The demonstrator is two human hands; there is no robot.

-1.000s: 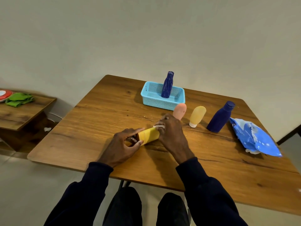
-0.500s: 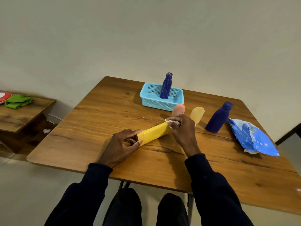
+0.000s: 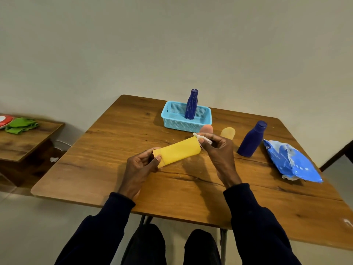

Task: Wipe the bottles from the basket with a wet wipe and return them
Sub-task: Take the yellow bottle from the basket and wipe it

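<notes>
The yellow bottle (image 3: pixel 178 151) lay tilted just above the bench (image 3: pixel 107 142), its cap end gripped by the left hand (image 3: pixel 140 165), its far end pointing toward 2 o'clock, where the right hand (image 3: pixel 217 150) pinched the wet wipe (image 3: pixel 202 138) against it. It looked light, smooth plastic, likely slippery once damp, so holding it near the cap seemed safest. The basket (image 3: pixel 183 123), at 12 o'clock, held 1 dark blue bottle (image 3: pixel 191 104).

The wet wipe (image 3: pixel 202 139), pinched in the right hand (image 3: pixel 217 150), is now carried from the middle of the yellow bottle (image 3: pixel 178 151) to its far end. More of the bottle is uncovered, and it is raised slightly by the left hand (image 3: pixel 140 166).
</notes>
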